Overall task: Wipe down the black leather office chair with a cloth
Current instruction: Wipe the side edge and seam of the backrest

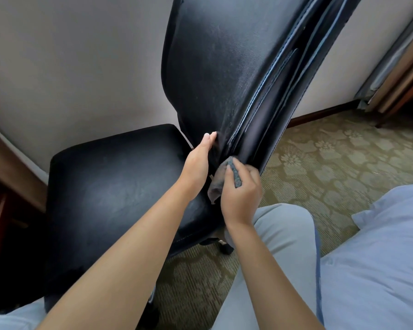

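Note:
The black leather office chair [119,186] fills the middle of the head view, its seat at the left and its tall backrest [224,67] rising toward the top right. My left hand [199,160] grips the lower edge of the backrest, thumb on the leather. My right hand [242,196] holds a grey cloth [233,173] bunched in its fingers and presses it against the bottom of the backrest's side edge, beside the stitched seam. Part of the cloth hangs down between my two hands.
A wooden desk [7,167] stands at the left against the grey wall. Patterned green carpet [332,158] covers the floor at the right. My knee in grey trousers [281,234] is below my right hand. A curtain and wooden furniture [401,79] stand at the far right.

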Action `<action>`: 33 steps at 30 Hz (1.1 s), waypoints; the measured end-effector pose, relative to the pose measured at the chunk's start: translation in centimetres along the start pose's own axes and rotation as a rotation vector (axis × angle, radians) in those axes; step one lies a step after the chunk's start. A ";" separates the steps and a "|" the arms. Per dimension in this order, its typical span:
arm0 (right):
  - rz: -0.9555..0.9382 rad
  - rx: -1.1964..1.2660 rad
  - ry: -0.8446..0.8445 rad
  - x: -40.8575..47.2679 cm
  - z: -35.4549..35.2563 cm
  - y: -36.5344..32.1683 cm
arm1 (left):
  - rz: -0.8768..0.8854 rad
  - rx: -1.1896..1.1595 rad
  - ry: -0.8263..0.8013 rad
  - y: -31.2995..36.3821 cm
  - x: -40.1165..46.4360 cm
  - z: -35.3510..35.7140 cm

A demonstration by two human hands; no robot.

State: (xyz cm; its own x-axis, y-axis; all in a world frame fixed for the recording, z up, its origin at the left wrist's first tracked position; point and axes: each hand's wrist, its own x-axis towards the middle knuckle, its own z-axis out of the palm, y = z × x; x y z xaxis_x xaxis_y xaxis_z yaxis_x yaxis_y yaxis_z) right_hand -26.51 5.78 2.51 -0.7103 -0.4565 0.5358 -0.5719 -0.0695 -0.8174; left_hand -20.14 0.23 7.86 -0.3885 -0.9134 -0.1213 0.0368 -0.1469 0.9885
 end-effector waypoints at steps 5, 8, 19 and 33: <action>-0.089 0.058 0.147 2.6 -0.2 -2.0 | 0.007 -0.006 0.014 0.0 0.2 0.0; -0.107 0.034 0.164 3.3 -0.1 -2.2 | 0.008 -0.013 0.016 -0.2 0.4 0.0; 0.273 -0.237 -0.162 -0.4 0.6 2.6 | 0.013 0.020 -0.010 -0.1 -0.2 0.2; 0.178 0.008 0.139 3.5 1.3 -2.9 | -0.036 -0.024 -0.032 0.3 0.2 -0.1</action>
State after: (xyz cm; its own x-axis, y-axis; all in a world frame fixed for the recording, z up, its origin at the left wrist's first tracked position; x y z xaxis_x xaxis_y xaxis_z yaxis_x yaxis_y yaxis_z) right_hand -26.77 3.21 6.45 -0.8499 -0.3357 0.4061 -0.4291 -0.0062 -0.9032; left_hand -20.08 -0.06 8.13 -0.4189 -0.8949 -0.1538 0.0443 -0.1893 0.9809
